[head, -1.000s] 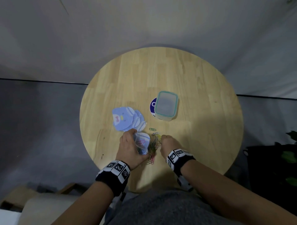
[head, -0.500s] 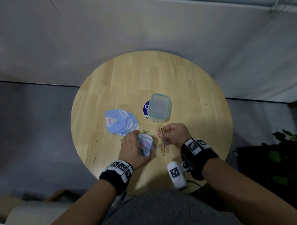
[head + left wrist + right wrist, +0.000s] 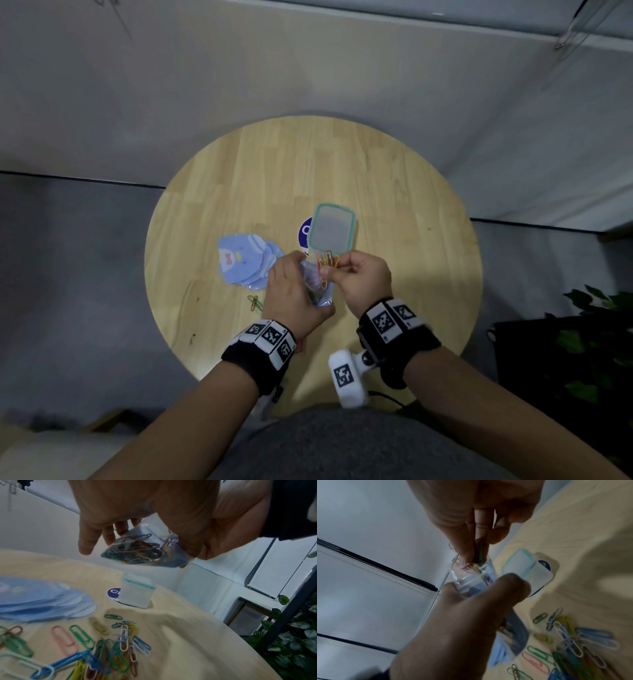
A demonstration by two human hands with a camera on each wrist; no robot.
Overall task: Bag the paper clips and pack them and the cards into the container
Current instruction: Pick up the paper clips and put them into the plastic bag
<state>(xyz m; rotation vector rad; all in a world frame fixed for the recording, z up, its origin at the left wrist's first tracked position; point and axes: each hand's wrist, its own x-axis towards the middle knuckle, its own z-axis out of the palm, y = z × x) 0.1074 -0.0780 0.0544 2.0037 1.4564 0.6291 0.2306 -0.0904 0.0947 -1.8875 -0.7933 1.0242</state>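
Observation:
My left hand [image 3: 291,291] grips a small clear plastic bag [image 3: 317,286] above the table, and several coloured clips show inside the bag [image 3: 137,547]. My right hand [image 3: 356,277] pinches a bunch of coloured paper clips [image 3: 327,263] at the bag's open mouth [image 3: 471,569]. More loose paper clips [image 3: 109,645] lie scattered on the wood below my hands. A fan of blue penguin cards [image 3: 246,262] lies left of my hands. The clear container [image 3: 332,228] with a teal-rimmed lid stands just beyond them, lid on.
The round wooden table [image 3: 411,222] stands before a pale wall, with grey floor around it. A round blue sticker [image 3: 305,231] peeks from under the container. Two clips [image 3: 254,303] lie left of my left wrist. Green plants [image 3: 589,342] stand at the right.
Both hands have risen off the table. My right hand picked up a bunch of clips and brought it left to the mouth of the bag that my left hand lifted.

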